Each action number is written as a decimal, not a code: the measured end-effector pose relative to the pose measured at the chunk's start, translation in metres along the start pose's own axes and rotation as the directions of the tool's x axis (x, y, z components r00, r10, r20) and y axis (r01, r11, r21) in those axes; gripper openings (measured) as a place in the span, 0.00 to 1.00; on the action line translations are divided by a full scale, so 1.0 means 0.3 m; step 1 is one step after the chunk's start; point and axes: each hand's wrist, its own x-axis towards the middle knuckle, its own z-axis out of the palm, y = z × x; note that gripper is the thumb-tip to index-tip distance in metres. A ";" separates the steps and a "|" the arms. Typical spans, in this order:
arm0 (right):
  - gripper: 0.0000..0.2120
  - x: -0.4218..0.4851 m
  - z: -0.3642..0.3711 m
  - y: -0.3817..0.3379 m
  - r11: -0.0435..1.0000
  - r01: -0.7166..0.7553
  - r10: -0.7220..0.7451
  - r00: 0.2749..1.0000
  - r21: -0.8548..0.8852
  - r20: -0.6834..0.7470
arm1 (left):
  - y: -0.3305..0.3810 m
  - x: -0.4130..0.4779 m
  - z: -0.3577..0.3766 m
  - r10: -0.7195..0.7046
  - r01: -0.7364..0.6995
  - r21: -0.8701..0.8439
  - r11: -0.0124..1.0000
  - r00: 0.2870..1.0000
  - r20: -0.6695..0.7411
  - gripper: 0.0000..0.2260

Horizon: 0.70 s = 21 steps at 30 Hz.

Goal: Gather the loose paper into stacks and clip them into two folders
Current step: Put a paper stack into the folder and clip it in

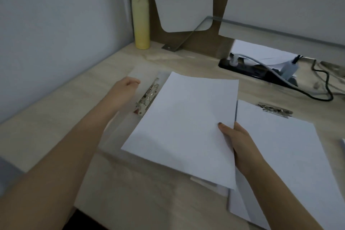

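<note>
Head view: grips a stack of paper (pixel 184 123) in the right hand (pixel 240 144), thumb pressed on top near the stack's right edge, the other fingers tucked underneath and hidden. Holds it tilted and raised, straight ahead and left of that hand, over a clear folder (pixel 141 73) spread flat on the desk (pixel 121 183). Covers most of the folder with the stack, leaving only the folder's far left part and its metal clip (pixel 147 97) in sight.

Reaches forward with the left hand (pixel 125 89), fingers curled, knuckles up, right beside the clip and over the folder's bare left part; cannot tell whether anything is pinched or only touched.

Just to the right of the right hand: clipped sheets (pixel 276 145) lying flat, pinned at the far end under a second clip (pixel 274 111).

Well beyond the left hand, by the wall: an upright yellow bottle (pixel 140 17). Well beyond the right hand: a black power strip (pixel 261 73) with plugs and cables
</note>
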 end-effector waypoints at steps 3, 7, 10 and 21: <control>0.13 0.018 0.027 0.007 1.000 -0.013 0.013 0.999 -0.003 -0.038 | 0.017 0.029 0.013 -0.078 0.069 0.066 0.995 0.986 0.149 0.11; 0.13 0.030 0.060 0.009 1.000 -0.012 0.011 0.999 -0.026 -0.051 | 0.050 0.057 0.025 -0.123 0.089 0.136 0.987 0.956 0.266 0.06; 0.13 0.034 0.074 0.015 0.998 0.000 -0.003 0.999 -0.063 -0.052 | 0.045 0.072 0.023 -0.131 0.086 0.160 0.983 0.945 0.298 0.11; 0.15 0.014 0.060 0.029 0.997 -0.008 0.007 1.000 -0.082 -0.018 | 0.041 0.066 0.023 -0.121 0.130 -0.009 0.992 0.945 0.303 0.06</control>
